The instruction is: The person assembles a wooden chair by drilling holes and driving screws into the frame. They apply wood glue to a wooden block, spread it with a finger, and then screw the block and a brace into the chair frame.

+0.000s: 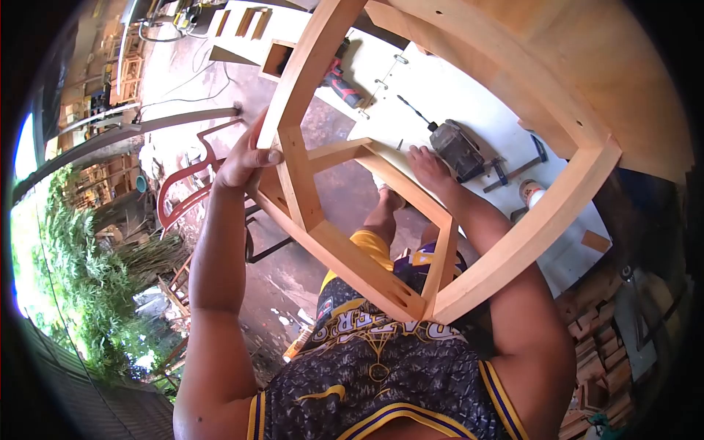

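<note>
The wooden frame (pixel 297 180) hides most fingers of the left hand (pixel 246 160). 1 rail (pixel 513 249) covers part of the right arm (pixel 532 323). Top edge crops the frame. Floor debris (pixel 284 320): too small to identify.

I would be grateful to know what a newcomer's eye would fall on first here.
Most likely the big pale wooden frame, which crosses the middle of the view with the left hand holding its left side. Next might come the black drill with its long bit, lying on the white table beside the right hand, and the bright green plants at the far left.
</note>
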Demonstrator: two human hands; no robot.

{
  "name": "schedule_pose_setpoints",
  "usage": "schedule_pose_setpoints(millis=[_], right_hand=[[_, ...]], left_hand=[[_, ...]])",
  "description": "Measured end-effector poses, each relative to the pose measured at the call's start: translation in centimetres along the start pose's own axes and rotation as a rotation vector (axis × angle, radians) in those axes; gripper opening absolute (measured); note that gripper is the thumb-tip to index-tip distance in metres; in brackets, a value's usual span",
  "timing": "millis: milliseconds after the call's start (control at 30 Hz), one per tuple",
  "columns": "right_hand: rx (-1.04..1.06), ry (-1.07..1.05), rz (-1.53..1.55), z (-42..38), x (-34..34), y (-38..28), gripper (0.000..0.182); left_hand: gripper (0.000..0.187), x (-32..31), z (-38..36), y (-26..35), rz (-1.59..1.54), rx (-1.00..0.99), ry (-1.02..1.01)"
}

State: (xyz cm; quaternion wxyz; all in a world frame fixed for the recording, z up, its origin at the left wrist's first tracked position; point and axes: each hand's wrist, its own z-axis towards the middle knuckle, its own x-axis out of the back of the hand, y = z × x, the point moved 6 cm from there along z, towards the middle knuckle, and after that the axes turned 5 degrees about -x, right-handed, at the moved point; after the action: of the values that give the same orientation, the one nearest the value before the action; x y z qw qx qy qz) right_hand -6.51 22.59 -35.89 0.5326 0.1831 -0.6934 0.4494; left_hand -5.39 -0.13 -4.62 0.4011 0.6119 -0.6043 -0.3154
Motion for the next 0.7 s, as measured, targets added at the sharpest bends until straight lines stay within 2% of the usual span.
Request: schedule_pose_setpoints(millis=[33, 133, 167, 200, 233, 300, 333, 367, 433, 500, 533, 567, 700], right_hand=[[0.000, 0.011, 0.010, 0.7, -1.3, 0.4, 0.012], [-0.025, -0.155, 0.039, 1.3, -3.7, 1.2, 0.011], [-0.024, -0.154, 0.041, 0.9, -2.7, 0.4, 0.011], [-0.115, -0.144, 0.185, 0.3, -1.6, 0.1, 0.010], [-0.206, -0.132, 0.325, -0.3, 0.0, -0.1, 0.009], [-0.243, -0.279, 0.669, -2.2, 4.2, -1.9, 0.008], [-0.207, -0.214, 0.790, -3.0, 6.7, -2.3, 0.015], [-0.205, -0.219, 0.780, -3.2, 9.6, -2.5, 0.015], [-0.126, -0.190, 1.122, -2.4, 16.2, -3.7, 0.021], [-0.062, -0.157, 1.182, -0.2, 19.7, -3.8, 0.033], [-0.070, -0.082, 1.185, 1.3, 21.0, -3.5, 0.028], [0.006, 0.093, 1.145, 2.9, 22.0, -3.1, 0.022], [-0.263, 0.188, 0.894, 9.1, 21.0, 1.4, 0.019]], left_hand=[[0.108, 0.1, 0.0, 0.0, 0.008, 0.004, 0.010], [0.112, 0.4, -0.1, -0.2, 0.012, 0.037, 0.036], [0.113, 0.5, -0.2, -0.3, 0.011, 0.047, 0.043], [0.112, 0.5, -0.2, -0.3, 0.006, 0.043, 0.039], [0.112, 0.5, -0.1, -0.2, 0.000, 0.035, 0.037], [0.112, 0.4, 0.0, -0.1, -0.011, 0.027, 0.038], [0.112, 0.4, -0.1, -0.1, -0.019, 0.026, 0.041], [0.112, 0.3, -0.1, -0.2, -0.028, 0.025, 0.044], [0.111, 0.0, 0.0, 0.1, -0.038, 0.010, 0.031], [0.111, 0.1, 0.0, 0.2, -0.038, 0.002, 0.032], [0.111, 0.2, -0.1, 0.1, -0.028, 0.007, 0.035], [0.111, 0.4, -0.1, 0.1, -0.024, 0.000, 0.043], [0.112, 0.2, -0.1, 0.1, -0.021, 0.006, 0.036]])
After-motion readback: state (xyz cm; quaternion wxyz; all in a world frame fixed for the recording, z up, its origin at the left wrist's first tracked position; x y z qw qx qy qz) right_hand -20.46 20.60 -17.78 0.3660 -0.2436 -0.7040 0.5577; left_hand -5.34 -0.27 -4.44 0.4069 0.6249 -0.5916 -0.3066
